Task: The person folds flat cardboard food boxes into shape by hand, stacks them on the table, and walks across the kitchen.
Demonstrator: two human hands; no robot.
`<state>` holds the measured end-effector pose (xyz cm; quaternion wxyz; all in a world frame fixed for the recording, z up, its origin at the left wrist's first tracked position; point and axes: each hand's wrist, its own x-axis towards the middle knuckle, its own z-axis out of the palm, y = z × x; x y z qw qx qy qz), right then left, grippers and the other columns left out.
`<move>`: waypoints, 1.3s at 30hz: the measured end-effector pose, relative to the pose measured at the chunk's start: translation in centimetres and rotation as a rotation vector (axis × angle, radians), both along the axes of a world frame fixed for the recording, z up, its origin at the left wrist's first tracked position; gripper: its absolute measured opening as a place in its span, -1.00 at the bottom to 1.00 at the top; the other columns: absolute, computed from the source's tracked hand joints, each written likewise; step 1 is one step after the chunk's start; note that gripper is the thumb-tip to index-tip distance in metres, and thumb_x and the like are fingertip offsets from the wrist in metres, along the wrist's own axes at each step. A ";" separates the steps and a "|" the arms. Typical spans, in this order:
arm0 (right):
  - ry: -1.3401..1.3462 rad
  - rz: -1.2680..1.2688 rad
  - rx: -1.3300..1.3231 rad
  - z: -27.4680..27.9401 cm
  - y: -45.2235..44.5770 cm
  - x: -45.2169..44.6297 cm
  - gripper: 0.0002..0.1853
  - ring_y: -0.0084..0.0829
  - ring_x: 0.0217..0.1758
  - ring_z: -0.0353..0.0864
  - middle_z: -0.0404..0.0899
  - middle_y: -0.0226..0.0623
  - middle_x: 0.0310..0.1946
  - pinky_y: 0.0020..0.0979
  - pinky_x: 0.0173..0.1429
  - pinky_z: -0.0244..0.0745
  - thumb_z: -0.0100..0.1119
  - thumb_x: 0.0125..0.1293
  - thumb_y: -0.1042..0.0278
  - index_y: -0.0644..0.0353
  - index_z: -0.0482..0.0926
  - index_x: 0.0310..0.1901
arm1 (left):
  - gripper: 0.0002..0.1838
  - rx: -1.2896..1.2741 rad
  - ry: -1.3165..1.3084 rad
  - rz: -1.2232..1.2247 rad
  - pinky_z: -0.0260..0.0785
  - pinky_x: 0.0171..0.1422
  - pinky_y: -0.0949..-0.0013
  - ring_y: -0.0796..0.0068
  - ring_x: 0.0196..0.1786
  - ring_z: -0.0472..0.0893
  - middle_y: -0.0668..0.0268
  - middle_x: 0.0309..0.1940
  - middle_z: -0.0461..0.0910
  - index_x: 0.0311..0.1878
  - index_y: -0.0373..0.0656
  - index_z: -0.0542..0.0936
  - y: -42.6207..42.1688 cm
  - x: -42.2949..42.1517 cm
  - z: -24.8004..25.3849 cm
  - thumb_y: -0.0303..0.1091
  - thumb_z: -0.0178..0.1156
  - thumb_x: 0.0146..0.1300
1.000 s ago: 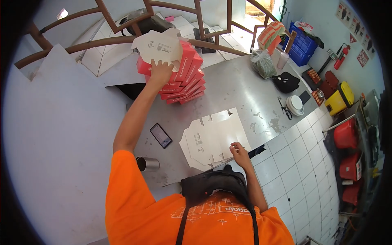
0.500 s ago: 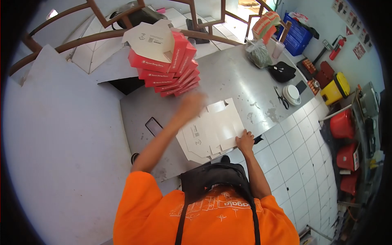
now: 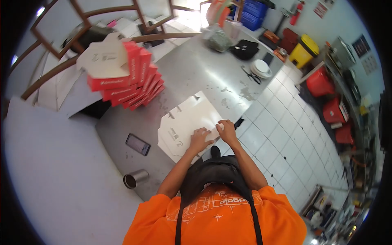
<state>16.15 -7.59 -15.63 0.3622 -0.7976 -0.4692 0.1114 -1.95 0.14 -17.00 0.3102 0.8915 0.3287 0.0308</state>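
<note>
Flat white cardboard blanks (image 3: 185,118) lie on the steel table in front of me, printed side up. My left hand (image 3: 200,140) rests on their near part with its fingers spread. At their right edge is my right hand (image 3: 227,131), its fingers bent around the cardboard's edge. Red boxes (image 3: 136,87) stand in a leaning stack at the far left of the table, the upper one with its pale lid (image 3: 106,57) raised.
On the steel table (image 3: 179,65) are a phone (image 3: 138,144), a metal cup (image 3: 136,178), scissors (image 3: 250,75), a white round container (image 3: 261,68), a black cap (image 3: 245,49) and a bag of greens (image 3: 218,38). A yellow bin (image 3: 304,51) stands beyond.
My left hand has come from the red stack down onto the white cardboard, close to my right hand. The view has turned, so the table and stack appear further left.
</note>
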 end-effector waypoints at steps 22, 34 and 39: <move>0.737 -0.926 -0.967 -27.0 -63.0 -0.3 -0.67 -0.13 -0.07 0.79 0.79 -0.08 -0.21 -0.12 0.08 0.65 0.19 0.21 0.06 0.13 0.81 -0.34 | -0.68 -0.288 -0.057 -0.166 0.46 -0.17 0.20 0.34 -0.32 0.55 0.17 -0.44 0.55 -0.14 -0.31 0.58 2.3 5.8 -6.2 -0.17 0.19 0.44; 0.412 -0.637 -0.996 -18.6 -73.7 21.2 -0.68 -0.12 -0.04 0.76 0.74 -0.15 -0.12 -0.17 0.03 0.71 0.48 0.13 0.10 0.16 0.77 -0.20 | -0.63 -0.423 0.324 -0.781 0.48 -0.09 0.11 0.24 -0.26 0.62 0.10 -0.37 0.63 -0.06 -0.31 0.60 -39.7 48.9 -5.5 -0.11 0.10 0.46; 0.644 -1.224 -0.329 -24.3 -78.1 32.2 -0.58 0.04 0.07 0.69 0.70 0.02 -0.04 -0.02 0.10 0.64 0.07 0.39 0.04 0.25 0.75 -0.16 | -0.60 -0.380 0.435 -0.900 0.49 -0.05 0.08 0.20 -0.24 0.65 0.08 -0.34 0.66 -0.03 -0.30 0.61 -48.8 63.2 -6.7 -0.09 0.07 0.46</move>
